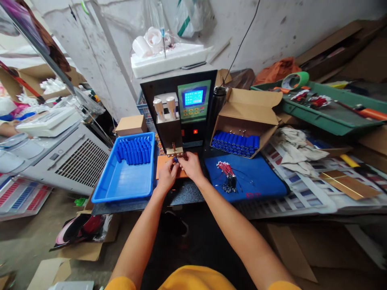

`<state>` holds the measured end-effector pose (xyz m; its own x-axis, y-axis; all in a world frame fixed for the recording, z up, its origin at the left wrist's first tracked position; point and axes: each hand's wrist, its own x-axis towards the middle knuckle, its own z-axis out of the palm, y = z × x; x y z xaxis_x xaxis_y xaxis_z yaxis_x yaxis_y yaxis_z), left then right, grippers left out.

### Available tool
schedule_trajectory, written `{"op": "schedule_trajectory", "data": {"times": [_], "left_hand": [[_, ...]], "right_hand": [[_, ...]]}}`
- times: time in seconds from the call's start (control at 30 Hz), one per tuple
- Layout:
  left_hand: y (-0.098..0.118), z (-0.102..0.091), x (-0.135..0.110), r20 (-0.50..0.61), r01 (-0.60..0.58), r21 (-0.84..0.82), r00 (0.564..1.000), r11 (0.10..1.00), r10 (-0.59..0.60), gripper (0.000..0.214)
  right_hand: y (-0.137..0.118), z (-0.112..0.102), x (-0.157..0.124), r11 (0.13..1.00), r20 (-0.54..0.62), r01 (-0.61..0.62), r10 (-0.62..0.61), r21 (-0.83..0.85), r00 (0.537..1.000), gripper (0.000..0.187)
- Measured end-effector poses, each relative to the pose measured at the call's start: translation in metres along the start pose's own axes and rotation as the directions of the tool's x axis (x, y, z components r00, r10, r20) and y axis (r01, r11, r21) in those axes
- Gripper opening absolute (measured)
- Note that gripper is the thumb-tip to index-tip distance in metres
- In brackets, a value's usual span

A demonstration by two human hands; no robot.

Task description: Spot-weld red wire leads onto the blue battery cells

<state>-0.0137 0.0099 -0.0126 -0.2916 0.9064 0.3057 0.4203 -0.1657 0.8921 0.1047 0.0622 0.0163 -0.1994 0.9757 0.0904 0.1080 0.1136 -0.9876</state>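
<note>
My left hand (167,174) and my right hand (191,165) meet at the front of a black spot welder (169,137), just below its electrode tips. Between my fingertips is a small blue battery cell (175,160), mostly hidden by both hands. The fingers of each hand are closed around it. An orange board (161,162) lies under my hands. The welder has a lit blue display (193,97) and two silver cylinders (171,108). On the right, a bundle of red and black wires (228,177) rests on a blue mat (256,177).
To the left stands a blue tray (127,193) with rows of blue cells (134,150) at its back. An open cardboard box (250,114) holds more blue cells (236,143). Farther right are a green tray (332,119), white gloves (298,151) and a gold-coloured plate (349,183).
</note>
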Motion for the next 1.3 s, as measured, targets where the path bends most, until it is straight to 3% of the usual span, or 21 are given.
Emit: {"op": "schedule_trajectory", "data": {"times": [0.3,0.43,0.53,0.6,0.67,0.73,0.87,1.03,1.17,1.3], "left_hand": [[0.007,-0.002,0.000,0.102,-0.022,0.094,0.995,0.995,0.013,0.027],[0.006,-0.002,-0.001,0.092,-0.040,0.118,0.995,0.992,0.030,0.027],[0.004,-0.003,-0.004,0.082,-0.088,0.142,0.994,0.986,0.077,0.026],[0.004,-0.004,-0.006,0.085,-0.126,0.174,0.990,0.977,0.113,0.027],[0.005,-0.005,-0.008,0.091,-0.166,0.201,0.984,0.965,0.150,0.029],[0.005,-0.005,-0.009,0.099,-0.200,0.211,0.978,0.957,0.183,0.030],[0.002,-0.005,-0.009,0.133,-0.274,0.200,0.959,0.941,0.251,0.031],[-0.009,-0.007,-0.009,0.167,-0.371,0.290,0.927,0.882,0.336,0.034],[-0.010,-0.009,-0.005,0.299,-0.511,0.493,0.860,0.704,0.414,0.039],[0.009,-0.002,-0.003,0.445,-0.640,0.596,0.766,0.485,0.464,0.040]], "right_hand": [[-0.010,-0.005,-0.009,1.000,0.044,-0.015,0.014,0.005,0.999,0.018],[-0.012,-0.016,-0.023,0.969,0.018,0.141,-0.140,-0.202,0.990,0.018],[-0.016,-0.027,-0.039,0.861,-0.038,0.272,-0.318,-0.429,0.947,0.017],[-0.020,-0.034,-0.048,0.754,-0.063,0.351,-0.459,-0.555,0.886,0.015],[-0.025,-0.038,-0.053,0.645,-0.036,0.411,-0.562,-0.645,0.826,0.014],[-0.030,-0.040,-0.055,0.563,0.035,0.452,-0.599,-0.692,0.800,0.015],[-0.038,-0.036,-0.052,0.472,0.192,0.505,-0.565,-0.723,0.802,0.018],[-0.046,-0.030,-0.054,0.375,0.314,0.479,-0.421,-0.794,0.851,0.023],[-0.057,-0.035,-0.057,0.301,0.330,0.413,-0.290,-0.860,0.898,0.025],[-0.066,-0.049,-0.057,0.274,0.343,0.373,-0.153,-0.886,0.927,0.024]]}}
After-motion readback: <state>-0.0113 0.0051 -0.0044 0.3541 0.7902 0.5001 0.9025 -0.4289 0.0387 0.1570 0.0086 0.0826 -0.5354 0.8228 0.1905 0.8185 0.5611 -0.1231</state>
